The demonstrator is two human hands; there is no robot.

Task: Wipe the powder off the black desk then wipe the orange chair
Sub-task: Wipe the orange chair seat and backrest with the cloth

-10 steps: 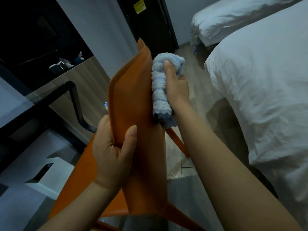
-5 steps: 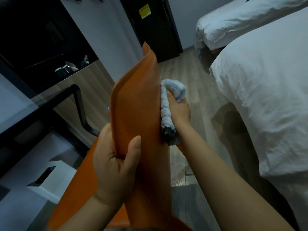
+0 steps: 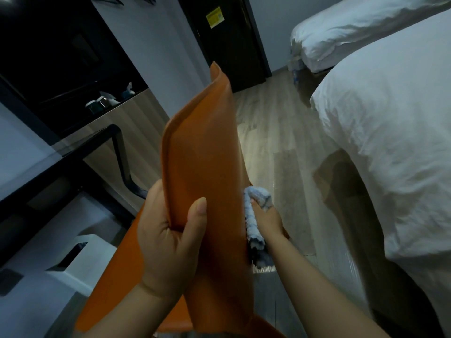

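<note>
The orange chair fills the middle of the view, its backrest seen from above and edge-on. My left hand grips the backrest's near edge, thumb across the outer face. My right hand holds a bunched light-blue cloth and presses it against the backrest's right side, low down near the seat. The fingers of that hand are mostly hidden by the cloth. The black desk stands at the left, its glossy top reflecting the wall.
A white bed stands close on the right, a second bed behind it. Wooden floor runs between chair and beds to a dark door. A white box sits under the desk.
My right hand has slid the cloth down the backrest's right side, from near the top to near the seat. My left hand has kept its grip on the backrest.
</note>
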